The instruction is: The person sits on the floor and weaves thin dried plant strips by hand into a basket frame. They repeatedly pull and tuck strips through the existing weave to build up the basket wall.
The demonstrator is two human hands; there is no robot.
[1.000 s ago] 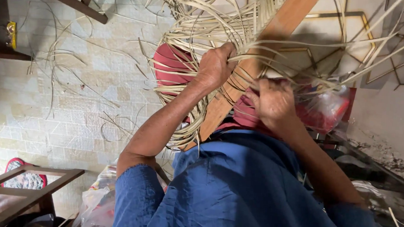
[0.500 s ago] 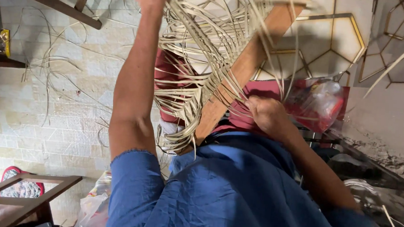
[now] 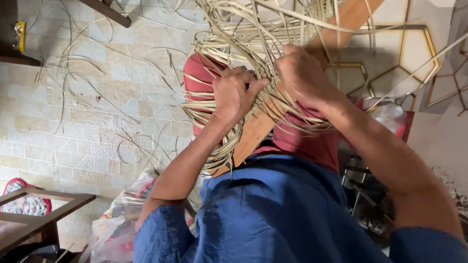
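Observation:
A tangle of pale cane strips (image 3: 251, 29) is woven around a slanted wooden bar (image 3: 255, 130) in front of me. My left hand (image 3: 235, 93) is closed on a bunch of strips at the left of the bar. Just to its right, my right hand (image 3: 302, 76) grips strips where they cross the bar. A red plastic stool (image 3: 298, 143) sits under the weave, partly hidden by it. My blue clothing (image 3: 282, 226) fills the lower middle of the view.
Loose cane strips (image 3: 85, 84) lie scattered on the pale tiled floor (image 3: 55, 137). A wooden frame (image 3: 17, 216) stands at the lower left, dark wooden furniture (image 3: 2, 20) at the upper left. A plastic bag (image 3: 114, 232) lies by my left elbow. Metal parts (image 3: 365, 193) sit at the right.
My left hand, raised high up half a second ago, has come back down onto the strips. My right hand has moved up along the bar.

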